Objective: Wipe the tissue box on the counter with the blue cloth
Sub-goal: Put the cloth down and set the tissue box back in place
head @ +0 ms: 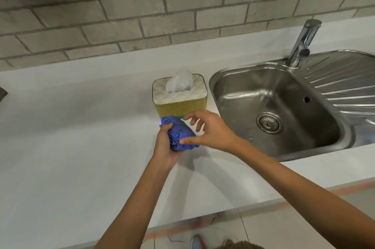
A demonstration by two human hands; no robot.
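Two hands: my left hand [165, 147] clamped on the bunched blue cloth [179, 134] — my right hand [211, 131] spread, thumb touching it.
Tissue box [179, 96]: upright on the white surface [81, 127], beside the sink [284, 106].

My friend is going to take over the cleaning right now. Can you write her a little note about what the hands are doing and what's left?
Left hand: grip shut on the bunched blue cloth, held just in front of the tissue box.
Right hand: fingers spread, thumb touching the cloth, holding nothing.
Tissue box: upright on the white counter, just left of the sink, a tissue sticking out of the top.
Done: cloth is in hand and near the box's lower front.
Left: wipe the box; whether any side has been wiped cannot be told.
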